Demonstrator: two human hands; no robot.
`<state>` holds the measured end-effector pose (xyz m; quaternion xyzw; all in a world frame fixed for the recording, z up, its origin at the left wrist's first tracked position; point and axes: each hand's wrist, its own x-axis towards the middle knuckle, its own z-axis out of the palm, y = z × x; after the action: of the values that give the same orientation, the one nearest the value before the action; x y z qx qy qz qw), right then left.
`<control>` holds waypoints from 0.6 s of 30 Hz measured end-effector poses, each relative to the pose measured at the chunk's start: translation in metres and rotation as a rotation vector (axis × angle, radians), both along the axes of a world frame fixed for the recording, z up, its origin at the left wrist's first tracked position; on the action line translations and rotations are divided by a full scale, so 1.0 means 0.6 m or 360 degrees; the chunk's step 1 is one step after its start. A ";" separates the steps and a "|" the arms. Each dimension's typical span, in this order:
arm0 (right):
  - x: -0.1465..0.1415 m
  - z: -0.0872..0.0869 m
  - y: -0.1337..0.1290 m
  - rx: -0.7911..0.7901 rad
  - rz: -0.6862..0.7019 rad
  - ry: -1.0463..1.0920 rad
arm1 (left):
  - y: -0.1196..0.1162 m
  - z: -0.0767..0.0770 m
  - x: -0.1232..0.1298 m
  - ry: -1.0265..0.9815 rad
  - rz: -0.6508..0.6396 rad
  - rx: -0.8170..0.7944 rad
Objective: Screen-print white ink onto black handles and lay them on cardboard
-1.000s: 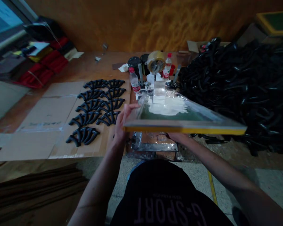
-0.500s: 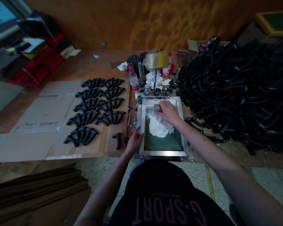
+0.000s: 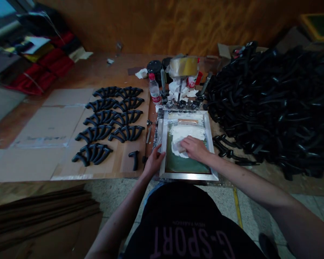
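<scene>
A screen printing frame (image 3: 189,176) with metal edges lies in front of me. White ink (image 3: 187,132) is spread over the upper and middle part of its green mesh (image 3: 185,164). My right hand (image 3: 194,147) is closed on a small scraper (image 3: 180,145), blurred by motion, at the lower edge of the ink. Farther back, across the mesh, lies a squeegee (image 3: 188,122) with a brownish handle. My left hand (image 3: 153,162) grips the left edge of the frame, its thumb near the metal; part of its fingers is hidden.
On cardboard (image 3: 47,126) to the left, black curved handles (image 3: 97,117) lie in rows, with a single handle (image 3: 135,160) nearer the frame. A large heap of black handles (image 3: 270,108) fills the right. Behind the frame stand a bottle (image 3: 154,90) and a tape roll (image 3: 184,67).
My right hand has moved toward me over the mesh, drawing the scraper through the ink. The squeegee at the back now shows uncovered. My left hand stays at the frame's edge.
</scene>
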<state>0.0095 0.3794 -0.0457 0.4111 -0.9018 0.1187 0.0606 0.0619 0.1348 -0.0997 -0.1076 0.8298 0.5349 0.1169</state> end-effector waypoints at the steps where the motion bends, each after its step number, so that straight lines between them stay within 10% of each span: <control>1: 0.008 -0.008 0.001 -0.0003 0.0040 0.0038 | 0.000 0.000 0.000 0.0002 0.0007 0.0013; 5: 0.010 -0.010 0.001 -0.0078 0.0134 -0.0079 | -0.001 0.002 0.000 -0.0010 0.0017 0.0091; 11: -0.120 0.076 -0.013 -0.0231 -0.0544 -0.0139 | -0.006 0.070 -0.002 -0.0040 0.0006 0.0430; 15: -0.181 0.114 0.086 -0.0540 -0.0992 -0.0085 | 0.002 0.152 -0.022 0.0111 0.0191 0.0580; 18: -0.167 0.086 0.167 -0.0757 -0.1266 -0.0085 | 0.016 0.203 -0.061 0.0420 0.0247 0.0843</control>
<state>-0.0908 0.4799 0.0056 0.0045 -0.9384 0.3004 0.1708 0.0252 0.1443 0.0222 -0.0660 0.6587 0.7494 -0.0092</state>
